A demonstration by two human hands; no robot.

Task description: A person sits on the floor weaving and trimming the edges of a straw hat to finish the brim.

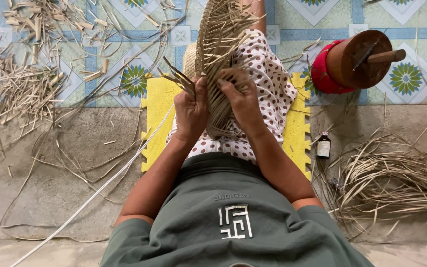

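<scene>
- The left hand [191,110] is closed around the near edge of the woven piece [217,54], fingers curled tight on loose strip ends that fan out toward 10 o'clock.
- The right hand [240,99] grips the same edge just beside the left, fingers pressed down over the weave; the two hands are almost touching.
- The woven piece stands on edge over the lap, running from the hands toward 12 o'clock, with frayed strips bristling along its rim.
- It rests against the dotted cloth [268,84] covering the legs, above the yellow mat [160,106].
- A long pale strip [100,190] trails from the left hand toward 7 o'clock across the concrete floor.
- At 2 o'clock lies a wooden spool [359,59] with a red band.
- At 3 o'clock, just past the mat's edge, stands a small brown bottle [323,145].
- At 4 o'clock sits a loose bundle [396,175] of dry strips.
- At 10 o'clock, cuttings [23,84] lie scattered over the tiled floor [406,79].
</scene>
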